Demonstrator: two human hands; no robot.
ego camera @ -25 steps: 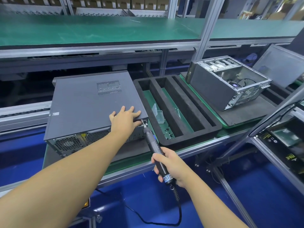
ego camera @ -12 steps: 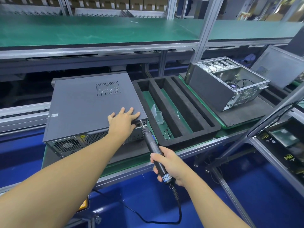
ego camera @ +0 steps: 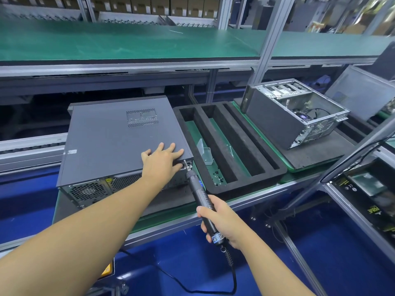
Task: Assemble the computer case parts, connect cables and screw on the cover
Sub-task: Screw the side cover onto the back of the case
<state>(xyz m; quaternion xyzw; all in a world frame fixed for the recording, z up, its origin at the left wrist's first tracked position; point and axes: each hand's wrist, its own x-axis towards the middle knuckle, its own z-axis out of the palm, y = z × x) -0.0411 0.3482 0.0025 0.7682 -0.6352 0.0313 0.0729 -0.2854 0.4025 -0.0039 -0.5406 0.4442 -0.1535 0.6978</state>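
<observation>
Found next to nothing changed since half a second before, bar a slight shift of view; kept the left hand (ego camera: 162, 161) flat, fingers straight and spread, on the near right corner of the closed computer case (ego camera: 119, 142), thumb over the rear edge; kept the right hand (ego camera: 218, 221) wrapped round the black electric screwdriver (ego camera: 197, 189), with the bit against the upper right corner of the rear face, just beside that thumb; hands near but apart. Left the case lying flat on the green conveyor belt (ego camera: 160, 221), just beside the black foam tray (ego camera: 252, 180). Read nothing off the white sticker (ego camera: 72, 152) on the cover, too small; made out a yellow warning triangle (ego camera: 108, 180) by the rear fan grille, CE marks (ego camera: 350, 188) on the unit at far right, and a blurred label (ego camera: 217, 238) at the screwdriver's cord end. Saw in the tray's leftmost slot a clear plastic box (ego camera: 206, 155) and small dark parts (ego camera: 219, 178); saw the open computer case (ego camera: 277, 124) on a grey mat (ego camera: 316, 154) beyond, with black cables (ego camera: 316, 110) inside.
</observation>
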